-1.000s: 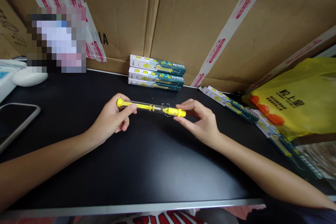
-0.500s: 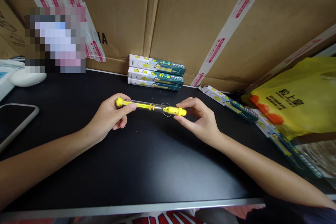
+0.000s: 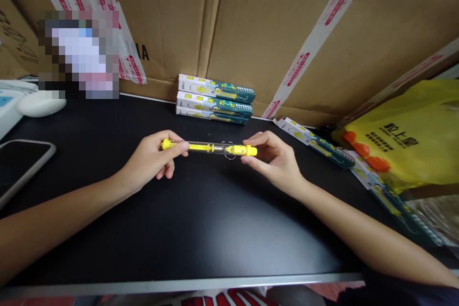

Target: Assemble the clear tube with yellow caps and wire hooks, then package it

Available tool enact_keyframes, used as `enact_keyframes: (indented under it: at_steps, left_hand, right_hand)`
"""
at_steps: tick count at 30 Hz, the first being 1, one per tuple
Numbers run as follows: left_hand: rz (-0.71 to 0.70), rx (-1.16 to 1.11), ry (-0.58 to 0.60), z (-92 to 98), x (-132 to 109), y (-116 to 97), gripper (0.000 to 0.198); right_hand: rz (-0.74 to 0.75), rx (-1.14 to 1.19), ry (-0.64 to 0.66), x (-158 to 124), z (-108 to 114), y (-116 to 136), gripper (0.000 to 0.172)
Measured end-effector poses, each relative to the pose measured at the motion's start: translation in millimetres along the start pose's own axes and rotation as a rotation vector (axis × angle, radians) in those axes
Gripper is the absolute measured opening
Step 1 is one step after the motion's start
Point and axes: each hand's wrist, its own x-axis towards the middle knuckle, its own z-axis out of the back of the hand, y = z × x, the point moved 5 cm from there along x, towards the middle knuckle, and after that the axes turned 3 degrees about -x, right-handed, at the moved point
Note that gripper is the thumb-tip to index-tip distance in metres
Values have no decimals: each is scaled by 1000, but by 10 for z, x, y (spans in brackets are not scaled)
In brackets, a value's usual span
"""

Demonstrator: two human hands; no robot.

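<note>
A long clear tube with yellow ends, a spring scale (image 3: 209, 147), is held level just above the black table (image 3: 201, 229). My left hand (image 3: 152, 160) pinches its left yellow end between thumb and fingers. My right hand (image 3: 278, 162) pinches the right yellow cap, with a small metal hook showing beside it. Three boxed scales (image 3: 213, 99) are stacked at the back against the cardboard.
Large cardboard cartons (image 3: 251, 19) wall the back. More boxed scales (image 3: 315, 143) lie at the right beside a yellow plastic bag (image 3: 405, 138). A phone (image 3: 21, 162) and a white device (image 3: 39, 103) sit at the left. The table's front edge (image 3: 179, 284) runs near my arms.
The scale and both hands have shifted very slightly to the right and levelled out; the grip on both ends is unchanged.
</note>
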Motion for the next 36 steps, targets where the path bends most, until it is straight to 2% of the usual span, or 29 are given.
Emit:
enact_keyframes:
  at_steps: [6, 19, 30, 36]
  left_hand:
    - [-36, -40, 8, -19, -9, -7, 26]
    - [-2, -158, -42, 7, 6, -15, 27]
    - [-39, -186, -40, 42, 31, -38, 29]
    - [-38, -157, -30, 28, 21, -30, 29]
  right_hand:
    - [57, -72, -7, -3, -2, 69, 23]
    - [-108, 171, 25, 55, 36, -68, 25]
    - [-99, 152, -24, 123, 119, -24, 32]
    - [-79, 137, -14, 90, 85, -14, 31]
